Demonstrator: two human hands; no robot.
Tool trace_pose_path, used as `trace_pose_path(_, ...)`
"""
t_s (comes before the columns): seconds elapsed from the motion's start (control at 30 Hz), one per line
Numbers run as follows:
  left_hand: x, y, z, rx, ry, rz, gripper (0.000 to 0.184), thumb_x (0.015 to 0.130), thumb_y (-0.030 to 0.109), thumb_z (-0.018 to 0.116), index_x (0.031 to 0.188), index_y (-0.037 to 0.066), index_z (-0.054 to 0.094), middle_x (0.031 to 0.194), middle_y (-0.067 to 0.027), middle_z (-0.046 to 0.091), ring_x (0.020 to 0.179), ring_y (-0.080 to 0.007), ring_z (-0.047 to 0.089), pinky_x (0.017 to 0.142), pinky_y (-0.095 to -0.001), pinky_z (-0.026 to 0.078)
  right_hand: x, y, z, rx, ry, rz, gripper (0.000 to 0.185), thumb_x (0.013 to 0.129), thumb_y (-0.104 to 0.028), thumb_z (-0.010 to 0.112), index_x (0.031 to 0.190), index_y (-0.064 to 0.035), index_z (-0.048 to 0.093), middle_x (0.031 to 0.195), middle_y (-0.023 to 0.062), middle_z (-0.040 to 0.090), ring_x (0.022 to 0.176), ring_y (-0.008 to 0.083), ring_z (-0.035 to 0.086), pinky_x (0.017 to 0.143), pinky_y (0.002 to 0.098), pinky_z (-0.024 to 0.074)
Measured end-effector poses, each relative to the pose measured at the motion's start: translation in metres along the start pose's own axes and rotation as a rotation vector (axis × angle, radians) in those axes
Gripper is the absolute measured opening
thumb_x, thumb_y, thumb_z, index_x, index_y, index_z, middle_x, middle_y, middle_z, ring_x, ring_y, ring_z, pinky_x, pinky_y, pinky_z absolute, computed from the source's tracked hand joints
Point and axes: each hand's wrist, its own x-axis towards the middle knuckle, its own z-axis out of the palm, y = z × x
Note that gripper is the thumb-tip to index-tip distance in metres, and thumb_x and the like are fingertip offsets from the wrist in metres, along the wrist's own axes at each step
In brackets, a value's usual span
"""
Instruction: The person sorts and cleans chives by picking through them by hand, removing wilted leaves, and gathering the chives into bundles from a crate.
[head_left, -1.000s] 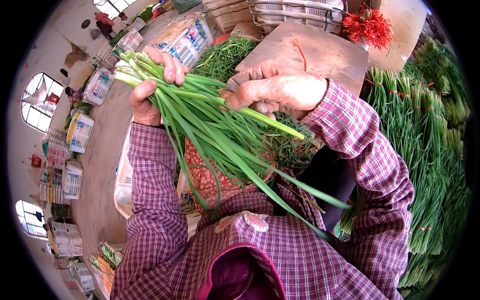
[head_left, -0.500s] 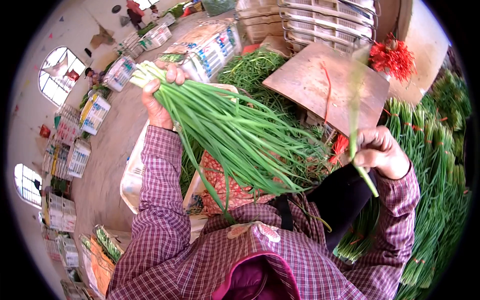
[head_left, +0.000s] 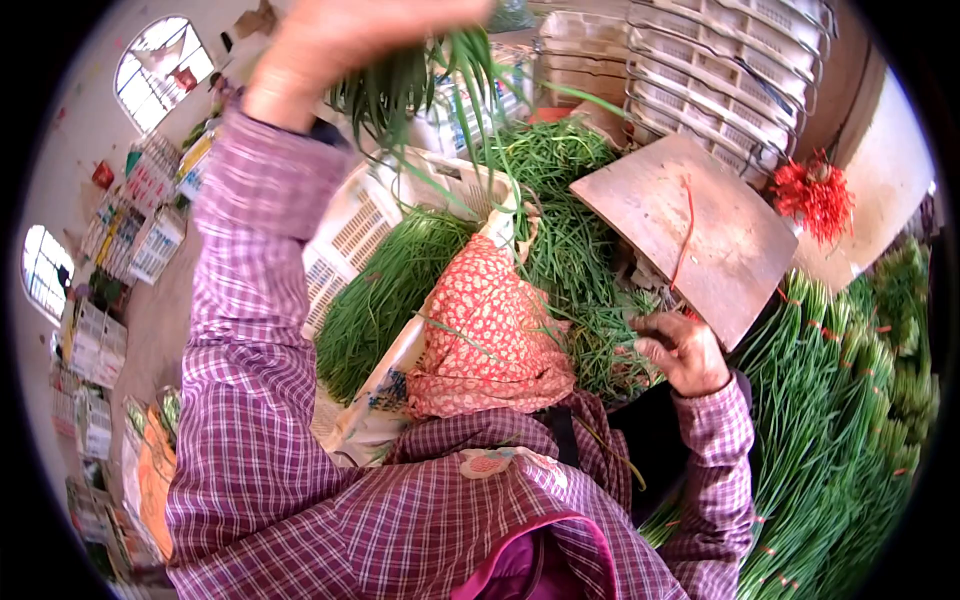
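Observation:
My left hand (head_left: pixel 360 40) is raised at the upper left, smeared by motion and partly cut off by the frame. It is closed round a bunch of garlic chives (head_left: pixel 385 95), whose green leaves hang down below it. My right hand (head_left: pixel 685 352) is beside the heap of loose chives (head_left: pixel 575 240), just below the corner of a brown board (head_left: pixel 690 225). Its fingers are bent and apart from the thumb, with nothing visible between them. A red patterned cloth (head_left: pixel 490 325) covers my lap.
Left of my lap, a white plastic crate (head_left: pixel 350 235) holds more chives (head_left: pixel 385 300). A red tie (head_left: pixel 688 230) lies on the board; a bundle of red ties (head_left: pixel 812 198) hangs behind it. Stacked crates (head_left: pixel 715 75) stand at the back. Tied chive bundles (head_left: pixel 820 400) fill the right side.
My left hand has swung up with the bunch, whose leaves now point down. My right hand has moved left and down, and the single stalk it pinched is gone from it. The view has shifted left.

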Motion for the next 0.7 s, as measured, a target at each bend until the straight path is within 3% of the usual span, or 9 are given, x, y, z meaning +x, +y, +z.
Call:
trace_pose_path(0.07, -0.024, -0.011, 0.041, 0.162, -0.094, 0.228, 0.022, 0.081, 0.034, 0.066, 0.087, 0.013, 0.063, 0.079, -0.0036, 0.064, 0.072, -0.0145, 0.063, 0.068, -0.032, 0.052, -0.004, 0.002, 0.014, 0.043, -0.013, 0.04, 0.022, 0.08, -0.016, 0.068, 0.095, 0.0007, 0.068, 0.089, 0.0178, 0.067, 0.083, 0.0319, 0.066, 0.074, 0.0366, 0.0517)
trace_pose_path(0.17, -0.089, 0.015, 0.11, 0.287, -0.36, 0.171, 0.023, 0.066, 0.019, 0.068, 0.084, 0.012, 0.056, 0.071, -0.0035, 0.058, 0.069, -0.0158, 0.06, 0.06, -0.0332, 0.05, -0.01, 0.005, 0.037, 0.095, -0.025, 0.04, 0.019, 0.079, -0.009, 0.066, 0.096, 0.0008, 0.067, 0.087, 0.0171, 0.067, 0.081, 0.031, 0.066, 0.073, 0.0352, 0.0514)
trace_pose_path(0.2, -0.123, 0.017, 0.141, 0.319, -0.394, 0.152, 0.035, 0.08, 0.051, 0.06, 0.072, 0.018, 0.05, 0.059, 0.0025, 0.046, 0.052, -0.0115, 0.049, 0.051, -0.0292, 0.044, -0.013, 0.006, 0.044, 0.11, -0.037, 0.067, 0.019, 0.08, -0.008, 0.065, 0.096, 0.0007, 0.067, 0.087, 0.0167, 0.067, 0.079, 0.0311, 0.065, 0.072, 0.0352, 0.051)
trace_pose_path(0.3, -0.228, 0.052, 0.214, -0.033, -0.418, 0.081, 0.016, 0.078, 0.018, 0.063, 0.078, 0.013, 0.048, 0.061, 0.0003, 0.045, 0.052, -0.0113, 0.046, 0.044, -0.0298, 0.042, -0.022, 0.012, 0.057, 0.132, -0.035, 0.045, 0.018, 0.08, -0.008, 0.064, 0.096, 0.0005, 0.067, 0.087, 0.0165, 0.067, 0.079, 0.0312, 0.065, 0.07, 0.0358, 0.0507)
trace_pose_path(0.37, -0.263, 0.08, 0.227, 0.117, -0.648, 0.096, 0.014, 0.077, 0.004, 0.061, 0.08, 0.009, 0.048, 0.062, -0.0019, 0.045, 0.055, -0.0133, 0.048, 0.043, -0.0288, 0.042, -0.027, 0.016, 0.062, 0.138, -0.059, 0.079, 0.016, 0.08, -0.009, 0.064, 0.093, 0.0006, 0.068, 0.083, 0.0164, 0.067, 0.074, 0.03, 0.065, 0.067, 0.0351, 0.0504)
trace_pose_path(0.43, -0.268, 0.101, 0.225, 0.032, -0.74, 0.003, 0.007, 0.079, 0.01, 0.055, 0.085, 0.006, 0.055, 0.067, -0.0052, 0.051, 0.071, -0.019, 0.054, 0.071, -0.036, 0.043, -0.022, 0.006, 0.062, 0.184, -0.098, 0.223, 0.014, 0.081, -0.01, 0.064, 0.09, 0.0008, 0.068, 0.076, 0.0165, 0.066, 0.069, 0.0282, 0.065, 0.064, 0.0338, 0.0498)
trace_pose_path(0.5, -0.269, 0.107, 0.226, 0.015, -0.684, 0.031, 0.009, 0.078, 0.012, 0.056, 0.083, 0.006, 0.055, 0.063, -0.0064, 0.052, 0.064, -0.021, 0.054, 0.07, -0.0371, 0.043, -0.016, 0.009, 0.069, 0.178, -0.053, 0.185, 0.017, 0.081, -0.015, 0.067, 0.083, 0.0021, 0.067, 0.071, 0.0166, 0.064, 0.061, 0.0268, 0.063, 0.057, 0.0334, 0.0473)
trace_pose_path(0.6, -0.284, 0.107, 0.241, -0.004, -0.859, 0.02, 0.012, 0.073, 0.015, 0.057, 0.079, 0.004, 0.055, 0.058, -0.0061, 0.053, 0.062, -0.022, 0.055, 0.07, -0.0383, 0.043, 0.004, -0.019, 0.068, 0.021, -0.061, 0.106, 0.023, 0.08, -0.019, 0.07, 0.073, 0.0009, 0.063, 0.067, 0.0153, 0.063, 0.051, 0.0275, 0.058, 0.05, 0.0345, 0.0441)
trace_pose_path(0.7, -0.307, 0.105, 0.26, -0.106, -0.568, 0.062, 0.008, 0.074, 0.013, 0.056, 0.075, 0.005, 0.054, 0.057, -0.0063, 0.051, 0.062, -0.0217, 0.054, 0.068, -0.0371, 0.044, 0.021, -0.047, 0.094, 0.185, 0.017, 0.001, 0.012, 0.077, -0.011, 0.071, 0.075, -0.0011, 0.065, 0.071, 0.0121, 0.067, 0.057, 0.0215, 0.064, 0.053, 0.0288, 0.0506)
